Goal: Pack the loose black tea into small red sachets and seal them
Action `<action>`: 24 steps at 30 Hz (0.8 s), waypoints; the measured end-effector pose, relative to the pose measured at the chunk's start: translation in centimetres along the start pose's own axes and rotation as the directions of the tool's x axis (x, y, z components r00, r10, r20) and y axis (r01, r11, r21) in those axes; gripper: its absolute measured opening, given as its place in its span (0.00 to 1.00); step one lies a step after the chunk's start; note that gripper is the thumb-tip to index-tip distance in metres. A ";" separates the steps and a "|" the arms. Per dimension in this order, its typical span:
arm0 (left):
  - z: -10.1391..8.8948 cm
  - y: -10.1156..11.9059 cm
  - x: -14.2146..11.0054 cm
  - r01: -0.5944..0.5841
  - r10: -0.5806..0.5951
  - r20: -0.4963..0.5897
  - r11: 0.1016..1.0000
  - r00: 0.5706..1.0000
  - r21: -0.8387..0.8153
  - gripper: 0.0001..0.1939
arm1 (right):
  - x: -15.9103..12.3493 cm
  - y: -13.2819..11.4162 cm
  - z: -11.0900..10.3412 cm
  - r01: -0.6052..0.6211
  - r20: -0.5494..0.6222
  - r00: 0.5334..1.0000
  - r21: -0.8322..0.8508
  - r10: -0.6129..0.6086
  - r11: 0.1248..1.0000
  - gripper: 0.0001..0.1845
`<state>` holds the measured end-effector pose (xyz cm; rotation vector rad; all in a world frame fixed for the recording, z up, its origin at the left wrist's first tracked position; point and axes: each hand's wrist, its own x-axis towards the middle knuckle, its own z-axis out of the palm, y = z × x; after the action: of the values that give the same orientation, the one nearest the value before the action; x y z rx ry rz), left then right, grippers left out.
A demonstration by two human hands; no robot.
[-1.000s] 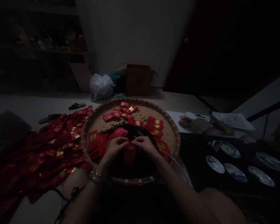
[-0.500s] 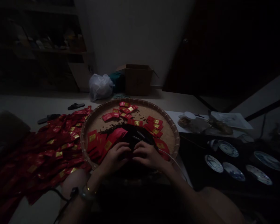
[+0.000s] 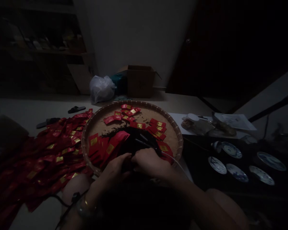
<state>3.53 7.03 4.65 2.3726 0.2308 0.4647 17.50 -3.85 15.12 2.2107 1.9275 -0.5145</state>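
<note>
Dimly, the left hand (image 3: 116, 167) and right hand (image 3: 150, 163) curl close together over the near side of the round tray (image 3: 171, 135); whether they grip anything, I cannot tell. Red packets (image 3: 94, 143) lie just left and farther off.

"What is the round tray (image 3: 180, 135) made of?"
"Woven cane or bamboo by the look, matt across the base, its rim ridged with bindings."
"And the red packets (image 3: 93, 144)?"
"Glossy, foil-like plastic, with shinier gold patches."
"The dark shreds (image 3: 115, 129)?"
"Dry-looking, rough, matt."
"Behind?"
"A matt cardboard box (image 3: 141, 83) and a crinkled, translucent plastic bag (image 3: 102, 90)."
"Those plates (image 3: 231, 150)?"
"Smooth, glazed ceramic, apparently. The floor (image 3: 50, 107) looks smooth, faintly glossy."
</note>
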 end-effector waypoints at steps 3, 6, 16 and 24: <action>0.8 -0.3 0.0 0.012 -0.014 -0.018 0.997 1.000 -0.081 0.34 | 0.9 -0.9 0.6 -0.058 -0.032 0.998 -0.034 0.057 0.998 0.13; 1.2 -0.3 0.3 0.031 -0.034 -0.034 0.996 0.999 -0.084 0.36 | 1.0 -1.1 1.0 -0.032 -0.055 0.998 -0.036 0.030 0.999 0.15; 1.5 1.2 1.9 0.170 -0.162 0.067 0.975 0.985 -0.143 0.31 | 1.1 0.0 1.7 0.022 -0.045 0.999 -0.036 -0.023 0.999 0.11; 1.5 1.7 2.5 0.208 -0.203 0.046 0.949 0.978 -0.237 0.18 | 0.7 0.8 0.1 0.033 -0.093 0.995 -0.012 -0.034 0.999 0.11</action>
<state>6.47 5.63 5.41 2.0882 0.3865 0.3470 18.35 -3.32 14.69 2.2370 2.0110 -0.4117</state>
